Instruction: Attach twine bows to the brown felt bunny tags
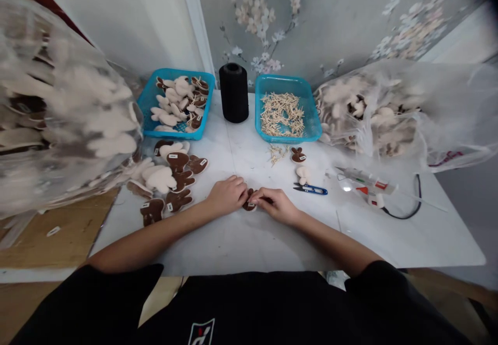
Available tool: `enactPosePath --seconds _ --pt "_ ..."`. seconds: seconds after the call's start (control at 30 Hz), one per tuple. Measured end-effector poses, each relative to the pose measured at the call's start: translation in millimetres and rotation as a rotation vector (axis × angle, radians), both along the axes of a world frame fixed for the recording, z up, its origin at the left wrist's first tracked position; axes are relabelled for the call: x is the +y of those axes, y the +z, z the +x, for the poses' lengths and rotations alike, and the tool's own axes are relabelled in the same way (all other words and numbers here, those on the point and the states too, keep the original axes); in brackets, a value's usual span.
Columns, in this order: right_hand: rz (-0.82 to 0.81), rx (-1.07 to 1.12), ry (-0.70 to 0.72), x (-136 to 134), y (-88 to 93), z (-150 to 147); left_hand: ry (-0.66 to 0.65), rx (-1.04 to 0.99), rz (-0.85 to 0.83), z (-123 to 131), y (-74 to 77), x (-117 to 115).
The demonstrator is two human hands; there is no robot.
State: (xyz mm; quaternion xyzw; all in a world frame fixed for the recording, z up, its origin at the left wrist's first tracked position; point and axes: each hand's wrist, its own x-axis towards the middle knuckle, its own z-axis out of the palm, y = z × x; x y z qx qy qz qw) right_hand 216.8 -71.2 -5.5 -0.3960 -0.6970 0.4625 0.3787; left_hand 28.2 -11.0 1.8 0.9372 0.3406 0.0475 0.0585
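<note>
A small brown bunny-shaped piece (249,207) with a white label lies on the table between my hands. My left hand (229,195) is closed, its curled fingers holding the piece by its left side. From the right, my right hand (277,206) pinches at the piece near its label, thumb and forefinger together. The fingers cover part of the piece, and any smaller thing between them is hidden. Blue thread snips (316,190) lie to the right, beside a cream bunny piece (304,174). Behind that is another brown bunny piece (298,154), label up.
Bunny pieces fill a blue basket (202,133) and lie loose at left (179,181). Another blue basket (288,139) holds short cream strips; more strips (277,154) lie before it. A black thread cone (234,96), glue gun (369,183) and bulging plastic bags (70,111) stand around.
</note>
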Motion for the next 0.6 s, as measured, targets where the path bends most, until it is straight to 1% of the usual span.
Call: enactPosePath --seconds 0.1,0.23,0.4,0.5,0.6 --pt "-0.07 -0.016 -0.006 4 -1.0 -3 0.011 -0.007 -0.019 -2 -0.5 1" --pt "-0.105 -0.039 -0.048 7 -1.8 0 0.017 -0.013 -0.024 -8 -2.8 6" --pt "-0.129 -0.164 -0.135 5 2.4 9 0.007 -0.031 -0.013 -13 -6.7 12" --pt "-0.164 -0.203 -0.114 9 6.7 10 0.033 -0.049 -0.011 -12 -4.0 13" --pt "-0.238 -0.209 -0.091 18 9.7 8 0.065 -0.072 -0.014 -9 3.6 15"
